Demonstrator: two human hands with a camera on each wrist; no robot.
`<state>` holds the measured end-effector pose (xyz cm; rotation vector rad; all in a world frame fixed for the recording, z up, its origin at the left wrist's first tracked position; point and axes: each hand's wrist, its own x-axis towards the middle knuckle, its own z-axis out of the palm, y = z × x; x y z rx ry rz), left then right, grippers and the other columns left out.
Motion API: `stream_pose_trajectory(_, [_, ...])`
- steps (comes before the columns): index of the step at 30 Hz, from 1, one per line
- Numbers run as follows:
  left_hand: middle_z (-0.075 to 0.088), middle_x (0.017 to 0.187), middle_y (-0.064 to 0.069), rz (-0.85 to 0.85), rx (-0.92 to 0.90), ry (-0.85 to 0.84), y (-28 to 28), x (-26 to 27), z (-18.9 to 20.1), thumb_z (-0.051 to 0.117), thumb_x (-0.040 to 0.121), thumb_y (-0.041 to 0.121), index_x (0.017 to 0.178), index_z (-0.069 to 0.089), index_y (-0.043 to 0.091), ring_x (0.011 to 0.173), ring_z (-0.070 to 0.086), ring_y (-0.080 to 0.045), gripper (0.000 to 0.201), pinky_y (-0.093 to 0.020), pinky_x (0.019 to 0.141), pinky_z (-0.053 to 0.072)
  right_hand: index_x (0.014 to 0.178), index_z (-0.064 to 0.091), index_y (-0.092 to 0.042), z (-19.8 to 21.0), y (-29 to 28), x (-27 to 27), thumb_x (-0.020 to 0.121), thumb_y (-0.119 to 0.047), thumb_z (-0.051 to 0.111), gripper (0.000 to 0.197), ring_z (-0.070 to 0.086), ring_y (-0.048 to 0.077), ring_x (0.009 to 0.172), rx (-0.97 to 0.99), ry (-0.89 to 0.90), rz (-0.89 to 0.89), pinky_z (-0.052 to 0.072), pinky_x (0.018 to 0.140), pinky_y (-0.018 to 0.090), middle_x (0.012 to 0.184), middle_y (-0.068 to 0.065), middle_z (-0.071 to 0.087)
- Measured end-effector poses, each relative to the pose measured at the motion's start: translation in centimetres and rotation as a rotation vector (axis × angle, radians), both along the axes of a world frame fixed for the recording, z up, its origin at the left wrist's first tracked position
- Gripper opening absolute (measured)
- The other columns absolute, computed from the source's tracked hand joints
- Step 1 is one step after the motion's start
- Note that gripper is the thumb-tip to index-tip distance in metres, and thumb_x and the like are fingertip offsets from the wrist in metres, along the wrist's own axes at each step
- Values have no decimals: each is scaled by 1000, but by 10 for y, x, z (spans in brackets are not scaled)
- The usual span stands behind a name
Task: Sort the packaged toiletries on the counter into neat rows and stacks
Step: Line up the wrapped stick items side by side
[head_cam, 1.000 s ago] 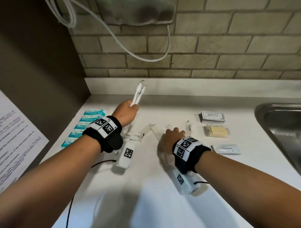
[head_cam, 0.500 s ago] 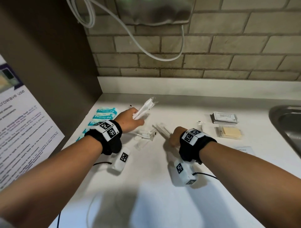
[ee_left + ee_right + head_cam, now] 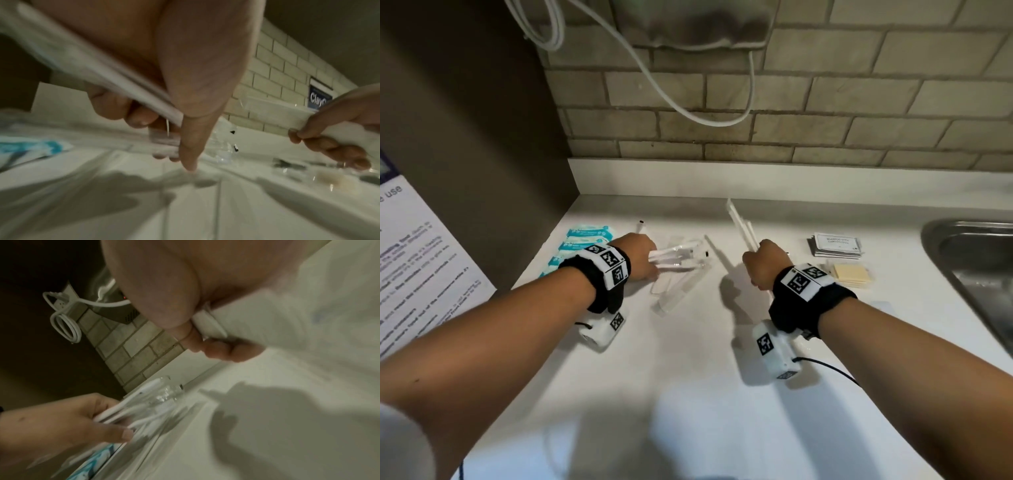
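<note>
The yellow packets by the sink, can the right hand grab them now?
Probably not right away. The yellow packets lie uncovered just beside the right hand, so the way is free, but that hand is already gripping clear-wrapped sticks and would likely need to put them down first.

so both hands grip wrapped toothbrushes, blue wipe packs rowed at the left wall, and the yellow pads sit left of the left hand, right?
Not quite. The head view shows the yellow pads right of the right hand, toward the sink. The rest holds: both the left hand and right hand grip wrapped toothbrushes, and the blue wipe packs are rowed at the left wall.
</note>
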<state>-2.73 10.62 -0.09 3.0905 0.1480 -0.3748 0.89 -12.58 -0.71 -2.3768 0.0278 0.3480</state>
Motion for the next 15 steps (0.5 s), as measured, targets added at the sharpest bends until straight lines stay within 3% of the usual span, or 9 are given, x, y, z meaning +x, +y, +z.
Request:
stream_pose_trajectory(2, [63,87,-3,-26,-71,-83,-10,5,11,64,83,40,85,61,17,82,59,-25,23,-27,68,43,93,45,-5,13,-15,2,92,-17,43,13,52,33,82,-65,-94,4,35,69,30,93,16,55])
stream_pose_trajectory(4, [61,95,-4,-66,-119,-133,-29,13,17,58,88,44,92,56,18,88,58,-28,26,-29,72,44,99,48,-3,29,-33,5,95,-17,42,15,54,38,92,-66,-181,-17,32,71,29,101,21,57])
stream_pose_trajectory(7, [63,102,-9,-109,-146,-81,-78,27,14,49,92,43,104,55,14,89,59,-29,33,-29,69,42,110,52,2,50,-55,11,96,-17,43,25,55,34,93,-41,-246,-54,31,71,29,101,21,57])
stream_pose_trajectory(10, [64,103,-15,-107,-228,-2,-137,35,3,48,94,39,112,57,5,87,59,-31,39,-29,68,39,94,47,-5,61,-71,16,93,-17,45,12,53,32,82,24,-256,-101,34,69,31,90,18,55])
stream_pose_trajectory(13, [63,119,-19,-95,-341,30,-181,40,-13,51,95,35,129,50,6,104,61,-34,45,-33,77,43,92,45,-4,62,-84,15,91,-19,46,14,59,37,82,25,-263,-92,41,67,35,90,21,59])
stream_pose_trajectory(15, [59,126,-20,-85,-366,40,-199,40,-20,53,95,39,135,44,8,111,59,-35,52,-35,85,44,94,48,-3,60,-94,15,89,-18,46,17,64,41,82,49,-252,-78,53,68,43,93,24,63])
